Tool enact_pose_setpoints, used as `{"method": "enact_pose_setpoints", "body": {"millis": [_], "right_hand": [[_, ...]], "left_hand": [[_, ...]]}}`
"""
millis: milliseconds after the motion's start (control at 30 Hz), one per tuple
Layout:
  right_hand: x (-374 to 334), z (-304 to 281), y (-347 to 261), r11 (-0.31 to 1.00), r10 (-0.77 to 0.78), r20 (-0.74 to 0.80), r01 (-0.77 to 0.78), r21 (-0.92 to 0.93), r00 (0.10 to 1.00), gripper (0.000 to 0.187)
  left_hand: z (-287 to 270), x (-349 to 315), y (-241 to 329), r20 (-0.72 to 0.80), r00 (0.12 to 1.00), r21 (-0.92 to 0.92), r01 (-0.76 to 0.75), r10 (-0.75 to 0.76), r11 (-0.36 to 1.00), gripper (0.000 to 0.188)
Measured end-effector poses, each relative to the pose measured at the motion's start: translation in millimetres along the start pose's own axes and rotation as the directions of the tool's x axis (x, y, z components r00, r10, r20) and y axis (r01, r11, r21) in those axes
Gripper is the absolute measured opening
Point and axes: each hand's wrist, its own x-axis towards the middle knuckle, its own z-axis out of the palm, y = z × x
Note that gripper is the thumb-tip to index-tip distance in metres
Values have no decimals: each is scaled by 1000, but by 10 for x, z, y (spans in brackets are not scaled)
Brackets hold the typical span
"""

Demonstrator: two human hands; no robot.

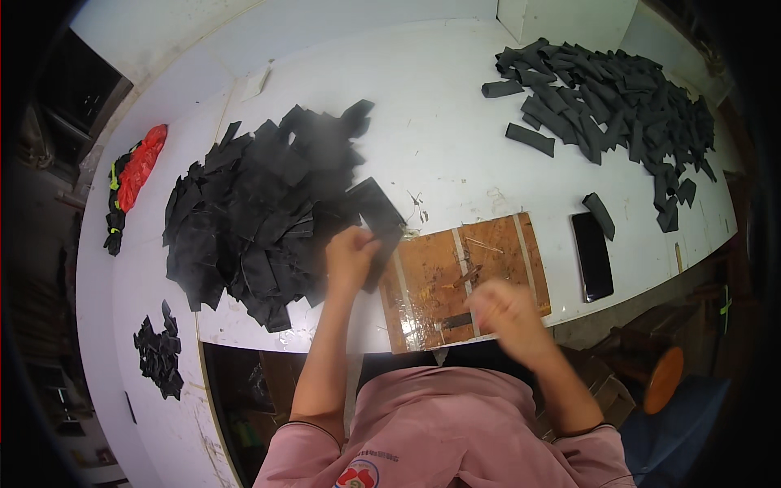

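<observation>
Across left-centre, uncountable black pieces (244,220) are lying heaped; likely light, limp, so pinch an edge. Rolls (602,106), also uncountable, are filling upper right. One board (427,281) is lying centre. Left hand (352,256) is curling beside the pieces, grip unclear; right hand (508,315) is blurring, can't tell.

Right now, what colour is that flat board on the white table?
The board is orangey brown with pale stripes, seen best in the head view.
</observation>
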Motion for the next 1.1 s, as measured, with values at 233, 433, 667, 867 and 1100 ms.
{"method": "enact_pose_setpoints", "body": {"millis": [233, 433, 667, 867, 1100], "right_hand": [[-25, 477, -112, 938, -330, -211, 295, -183, 920, 24], [-63, 499, -28, 922, -370, -207, 331, -203, 906, 15], [-92, 488, 13, 698, -652, -215, 466, -544, 727, 23], [-119, 457, 51, 486, -690, -31, 431, -760, 724, 22], [-133, 374, -80, 917, -386, -96, 370, -150, 918, 23]], "left_hand": [[-292, -697, 564, 427, 890, -686, 203, 161, 699, 28], [-119, -1056, 749, 113, 974, -649, -76, 195, 757, 31], [-183, -1360, 834, 232, 973, -733, 174, 1, 657, 14], [-158, -1258, 835, 323, 945, -705, 275, -49, 653, 10], [-98, -1306, 817, 239, 966, -647, 80, 102, 758, 4]]}}
